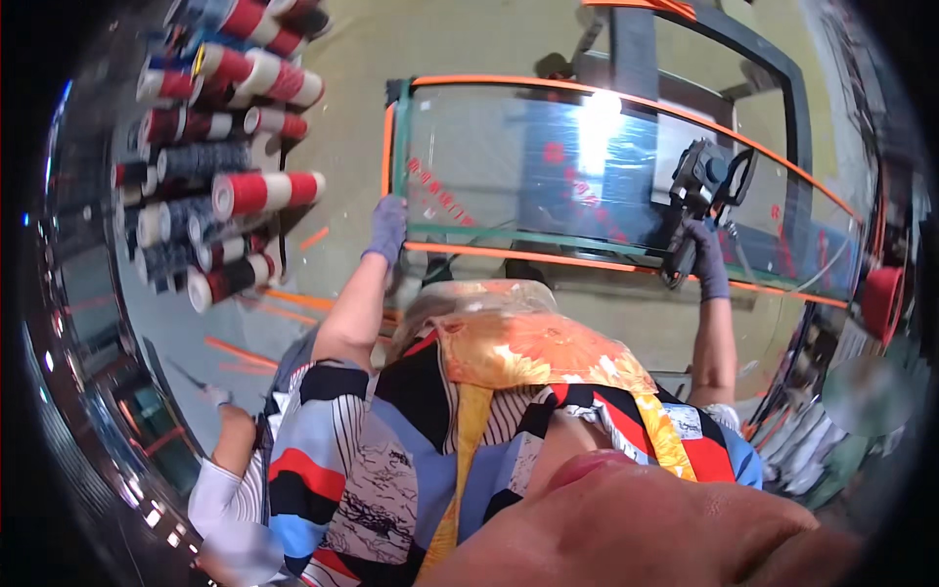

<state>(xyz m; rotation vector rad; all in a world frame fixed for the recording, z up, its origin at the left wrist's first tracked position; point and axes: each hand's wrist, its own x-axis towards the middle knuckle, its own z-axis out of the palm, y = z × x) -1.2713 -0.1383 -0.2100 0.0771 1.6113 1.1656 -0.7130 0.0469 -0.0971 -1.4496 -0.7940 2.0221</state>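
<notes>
A long clear glass panel [469, 147] with green edges and red printed marks lies in front of me, bordered by orange strips. At the panel's near left corner, my left hand [388, 229], in a purple-grey glove, is closed around the edge. My right hand [705, 256], gloved alike, grips the handle of a bulky black tool [700, 174] over the right part of the glass. Its exact kind I cannot make out, and the tool hides whatever is under it. A pale cable [827, 262] curves near it across the glass.
Many red, white and dark rolls [264, 196] are stacked at the left. A dark frame [794, 108] stands beyond the panel. Orange strips [242, 352] lie on the floor at left. A red object [882, 303] sits at right. Another person's arm [232, 440] shows at lower left.
</notes>
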